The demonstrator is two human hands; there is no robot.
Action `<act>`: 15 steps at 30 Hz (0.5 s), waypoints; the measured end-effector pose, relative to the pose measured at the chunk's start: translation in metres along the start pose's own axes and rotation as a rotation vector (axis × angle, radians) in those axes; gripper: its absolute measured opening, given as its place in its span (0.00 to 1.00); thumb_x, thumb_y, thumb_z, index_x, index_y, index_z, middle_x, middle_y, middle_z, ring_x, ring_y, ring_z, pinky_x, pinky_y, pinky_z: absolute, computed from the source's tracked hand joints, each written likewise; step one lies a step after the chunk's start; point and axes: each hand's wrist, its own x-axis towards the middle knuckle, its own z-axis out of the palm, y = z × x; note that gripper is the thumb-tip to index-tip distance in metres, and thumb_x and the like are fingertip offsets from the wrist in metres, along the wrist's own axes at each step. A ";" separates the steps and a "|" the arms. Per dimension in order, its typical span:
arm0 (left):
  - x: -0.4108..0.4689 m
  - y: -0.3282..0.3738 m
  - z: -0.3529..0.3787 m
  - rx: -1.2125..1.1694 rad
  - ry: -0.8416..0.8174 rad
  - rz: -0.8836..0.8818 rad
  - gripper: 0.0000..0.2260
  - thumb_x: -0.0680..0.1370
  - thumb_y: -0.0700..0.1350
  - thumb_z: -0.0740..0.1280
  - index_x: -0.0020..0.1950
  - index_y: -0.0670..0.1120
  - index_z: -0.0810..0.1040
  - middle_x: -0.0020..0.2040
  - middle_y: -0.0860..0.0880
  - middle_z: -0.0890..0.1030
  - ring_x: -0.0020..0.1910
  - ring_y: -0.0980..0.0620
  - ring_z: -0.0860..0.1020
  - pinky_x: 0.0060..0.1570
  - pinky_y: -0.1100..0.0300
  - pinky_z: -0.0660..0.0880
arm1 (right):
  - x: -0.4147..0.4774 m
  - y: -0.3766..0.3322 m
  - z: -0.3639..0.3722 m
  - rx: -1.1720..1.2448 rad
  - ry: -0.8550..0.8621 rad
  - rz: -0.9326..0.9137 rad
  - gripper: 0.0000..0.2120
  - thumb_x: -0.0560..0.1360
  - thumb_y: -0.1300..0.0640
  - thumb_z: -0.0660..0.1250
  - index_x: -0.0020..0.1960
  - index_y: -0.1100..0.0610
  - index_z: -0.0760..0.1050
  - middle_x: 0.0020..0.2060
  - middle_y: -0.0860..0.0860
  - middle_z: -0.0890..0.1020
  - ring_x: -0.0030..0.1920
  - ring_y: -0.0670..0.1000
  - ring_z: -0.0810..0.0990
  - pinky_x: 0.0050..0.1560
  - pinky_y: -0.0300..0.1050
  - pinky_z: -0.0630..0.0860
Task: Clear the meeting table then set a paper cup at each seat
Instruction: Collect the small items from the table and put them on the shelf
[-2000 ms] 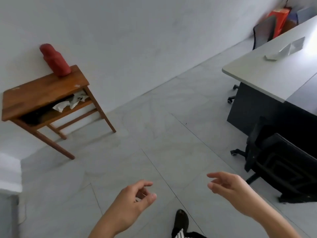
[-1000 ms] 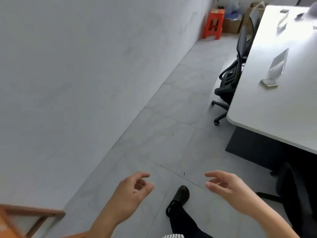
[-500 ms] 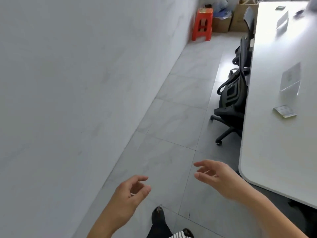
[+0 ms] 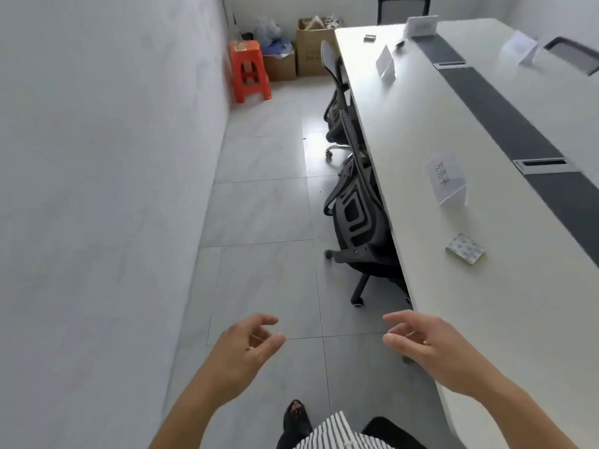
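The long white meeting table runs up the right side, with a dark strip along its middle. On it lie a small patterned packet, a clear name stand and more name stands farther along. A small dark item rests near the far end. My left hand hovers over the floor, fingers apart and holding nothing. My right hand hangs at the table's near edge, fingers loosely spread and holding nothing. No paper cup is in view.
Two black office chairs are tucked under the table's left side. A grey wall bounds the left of a tiled aisle. At the far end stand an orange stool, cardboard boxes and a plastic bag.
The view has swung from a wooden side table toward the aisle along the meeting table, which now fills the right. Both hands stay out front, holding nothing; the right one is nearer the table edge.
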 end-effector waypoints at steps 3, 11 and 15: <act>0.055 0.035 -0.009 0.056 -0.077 0.079 0.11 0.77 0.51 0.68 0.60 0.54 0.77 0.46 0.51 0.82 0.47 0.57 0.81 0.45 0.68 0.73 | 0.022 -0.002 -0.020 0.052 0.083 0.047 0.12 0.74 0.46 0.70 0.56 0.41 0.77 0.44 0.43 0.84 0.42 0.38 0.82 0.52 0.42 0.79; 0.172 0.089 0.026 0.246 -0.360 0.123 0.14 0.77 0.55 0.68 0.62 0.56 0.76 0.48 0.55 0.81 0.48 0.60 0.80 0.48 0.66 0.76 | 0.097 0.034 -0.074 0.152 0.152 0.168 0.14 0.73 0.45 0.70 0.58 0.42 0.77 0.45 0.43 0.83 0.45 0.38 0.81 0.53 0.40 0.77; 0.230 0.138 0.040 0.373 -0.434 0.169 0.15 0.76 0.57 0.67 0.62 0.56 0.76 0.48 0.57 0.81 0.47 0.61 0.80 0.48 0.67 0.77 | 0.135 0.052 -0.117 0.203 0.257 0.233 0.15 0.74 0.44 0.68 0.60 0.43 0.76 0.48 0.42 0.82 0.47 0.40 0.81 0.53 0.40 0.77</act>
